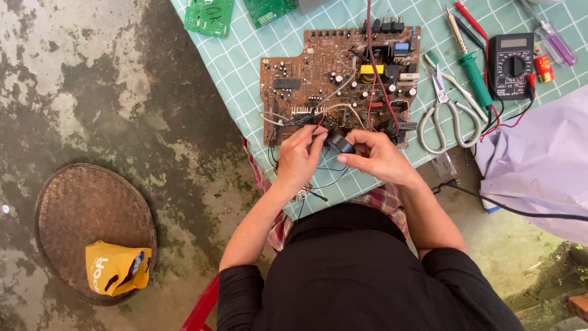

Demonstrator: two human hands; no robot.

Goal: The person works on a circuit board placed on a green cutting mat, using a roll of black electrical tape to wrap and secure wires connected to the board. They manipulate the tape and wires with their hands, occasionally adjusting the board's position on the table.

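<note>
The fingers [315, 136] of the left hand [298, 160] pinch thin red and black wires [318, 122], and the fingers of the right hand [378, 158] curl round a small black round part [340, 144] and press on it. The part sits between the two hands, just above the table edge. It looks held there so the wires can reach it from the board.

Under the fingers and far past them lies the green checked plastic tablecloth [245, 67]. It probably keeps small bits from getting lost on the table. Just past the fingertips lies the big brown flat circuit board [340, 76], full of little parts, with a long red wire running over it. It is close, so the wires stay slack.

To the right of the right hand is a pale purple cloth [539, 159]. Near it lie white-handled scissors [450, 113], a black meter with a round dial [511, 64], a green-handled tool [474, 73] and a purple screwdriver [558, 44], all within easy reach.

Far to the left of the left hand, down on the grey stained concrete floor [110, 92], sits a round brown woven tray [92, 227] with a yellow crumpled bag [116, 266] on it. Two small green boards [209, 15] lie at the far table end.
</note>
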